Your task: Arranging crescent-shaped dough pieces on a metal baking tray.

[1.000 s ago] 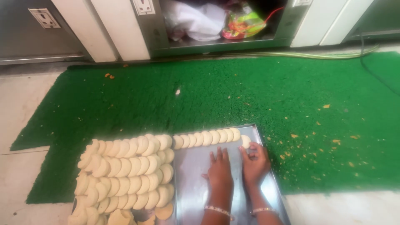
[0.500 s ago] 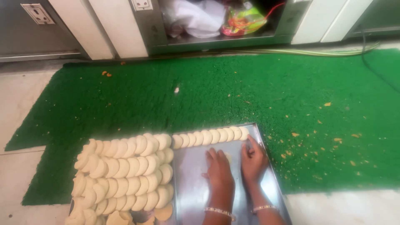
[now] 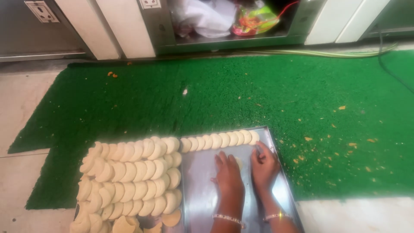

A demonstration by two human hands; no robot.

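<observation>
A steel tray (image 3: 198, 190) lies on a green mat. Pale half-moon dough pieces (image 3: 129, 172) overlap in rows across its left half, and one more row of dough pieces (image 3: 220, 140) runs along the far edge. My left hand (image 3: 227, 174) rests flat on the bare metal, fingers together. Beside it my right hand (image 3: 264, 166) is curled with its fingertips near the right end of the far row. Between the hands a single pale dough piece (image 3: 239, 163) shows partly. Both wrists wear beaded bracelets.
The green mat (image 3: 258, 95) is strewn with orange crumbs, mostly to the right. Beyond it stands a metal cabinet (image 3: 224, 21) holding white and coloured bags. A cable (image 3: 327, 52) runs along the mat's far edge. Tiled floor (image 3: 21, 99) lies at left.
Both hands have slid a little toward me from the far row. The right hand has left the row's right end, and a loose dough piece now shows between the hands.
</observation>
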